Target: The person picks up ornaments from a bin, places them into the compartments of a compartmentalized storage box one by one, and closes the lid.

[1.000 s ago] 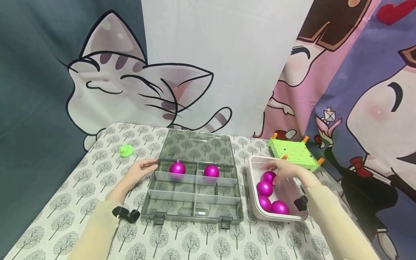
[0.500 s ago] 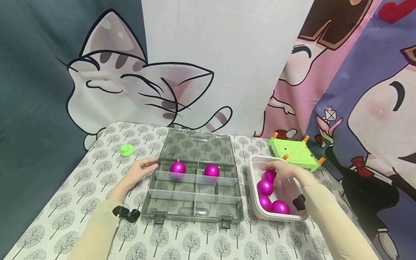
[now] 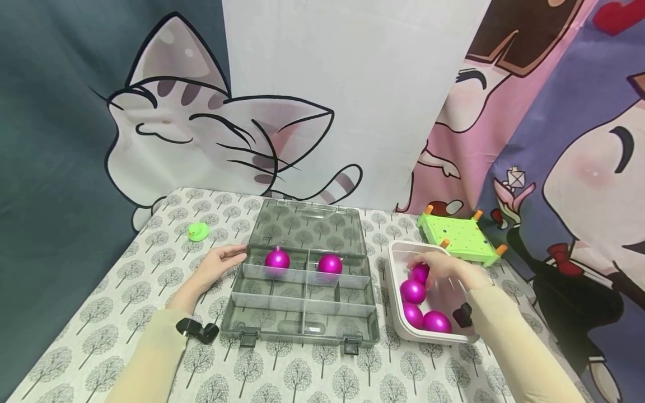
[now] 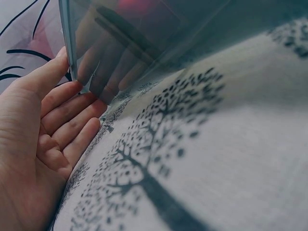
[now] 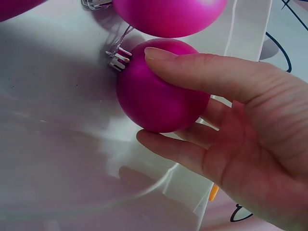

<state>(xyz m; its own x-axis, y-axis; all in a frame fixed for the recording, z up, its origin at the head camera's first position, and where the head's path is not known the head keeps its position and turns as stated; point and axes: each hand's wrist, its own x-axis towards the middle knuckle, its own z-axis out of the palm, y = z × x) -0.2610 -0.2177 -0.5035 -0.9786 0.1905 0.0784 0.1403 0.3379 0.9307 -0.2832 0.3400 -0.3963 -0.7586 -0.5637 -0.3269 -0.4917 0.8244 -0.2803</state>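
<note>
In the white bin [image 3: 395, 319], my right hand [image 3: 443, 268] holds a shiny magenta Christmas bauble [image 5: 161, 91], thumb on its near side and fingers curled beneath and behind it. Its silver cap points away from the palm. Three more baubles [image 3: 413, 291] lie beside it in the bin. My left hand [image 3: 216, 266] rests at the back left corner of a smoky clear divided case [image 3: 267, 285], thumb and fingertips against its side wall. That case has its lid [image 3: 307, 226] laid back. Two baubles, one left [image 3: 277, 259] and one right [image 3: 330, 265], sit in its back row compartments.
A green toy duck [image 3: 199, 231] stands on the tree-patterned cloth [image 3: 151, 302] at left. Behind the bin lies a green pegged toy board [image 3: 458, 235] with orange legs pointing up. A cartoon curtain [image 3: 383, 84] hangs behind the table.
My right wrist has shifted slightly left while the fingers stay round the same bauble. My left hand stays at the case, and the head view has moved a little.
</note>
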